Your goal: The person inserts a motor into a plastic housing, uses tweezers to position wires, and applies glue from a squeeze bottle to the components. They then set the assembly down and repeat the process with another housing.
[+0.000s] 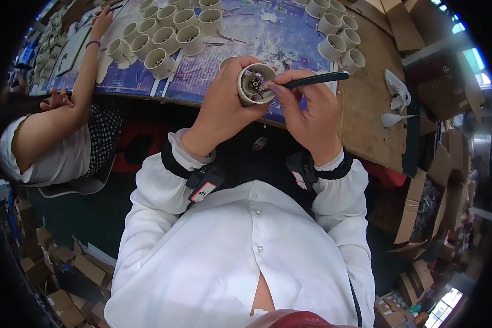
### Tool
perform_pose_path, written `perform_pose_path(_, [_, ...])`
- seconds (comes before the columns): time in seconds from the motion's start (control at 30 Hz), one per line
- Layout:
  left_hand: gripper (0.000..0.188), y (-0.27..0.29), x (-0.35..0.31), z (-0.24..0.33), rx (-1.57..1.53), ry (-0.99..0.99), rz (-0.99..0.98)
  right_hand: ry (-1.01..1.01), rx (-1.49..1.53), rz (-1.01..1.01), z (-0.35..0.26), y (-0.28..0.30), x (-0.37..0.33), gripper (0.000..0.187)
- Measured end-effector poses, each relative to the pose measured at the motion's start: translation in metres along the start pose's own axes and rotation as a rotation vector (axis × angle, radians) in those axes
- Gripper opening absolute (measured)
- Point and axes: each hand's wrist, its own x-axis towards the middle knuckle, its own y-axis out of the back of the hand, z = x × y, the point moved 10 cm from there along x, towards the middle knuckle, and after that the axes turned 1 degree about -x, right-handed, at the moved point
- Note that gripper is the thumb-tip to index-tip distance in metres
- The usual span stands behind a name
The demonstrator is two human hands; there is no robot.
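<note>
My left hand [221, 106] is wrapped around a white round cup-shaped housing [246, 95], its open mouth tilted up toward me. Inside the housing sit a small round part and some thin wires, too small to make out fully. Between the fingers of my right hand [311, 112] is a slim dark tool [317, 79] that looks like tweezers. Its tip reaches into the mouth of the housing, partly hidden by my fingertips. Behind my left hand, the rim of another white cup [228, 62] shows in part.
Several similar white cups [185, 19] with wires stand at the back left, more [332, 46] at the back right. A co-worker's arm [87, 71] reaches over the table at left. Crumpled white tissue [397, 90] lies at right, and cardboard boxes [415, 205] stand beside the table.
</note>
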Motion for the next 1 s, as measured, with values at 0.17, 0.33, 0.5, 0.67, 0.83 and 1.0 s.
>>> perform_pose_path(0.17, [0.056,-0.001,0.002,-0.005,-0.031,0.04,-0.003,0.053,-0.04,-0.002,-0.001,-0.001,0.002,0.011])
perform_pose_path(0.33, [0.056,0.002,0.0,-0.003,-0.008,0.02,0.022,0.051,0.011,0.063,-0.003,-0.001,0.0,0.011])
perform_pose_path(0.5, [0.056,0.004,0.0,0.003,0.04,-0.007,0.034,0.006,-0.024,0.069,-0.001,-0.002,-0.003,0.011])
perform_pose_path(0.67, [0.056,0.004,0.0,0.0,-0.018,0.012,0.038,-0.001,-0.002,0.085,-0.002,-0.001,-0.002,0.011])
perform_pose_path(0.83, [0.055,0.003,0.001,-0.004,-0.082,0.042,0.03,-0.069,0.101,0.079,0.003,0.004,0.002,0.011])
perform_pose_path(1.0, [0.054,0.001,-0.001,-0.01,-0.125,0.084,0.022,-0.015,0.036,0.009,-0.004,0.002,0.006,0.01])
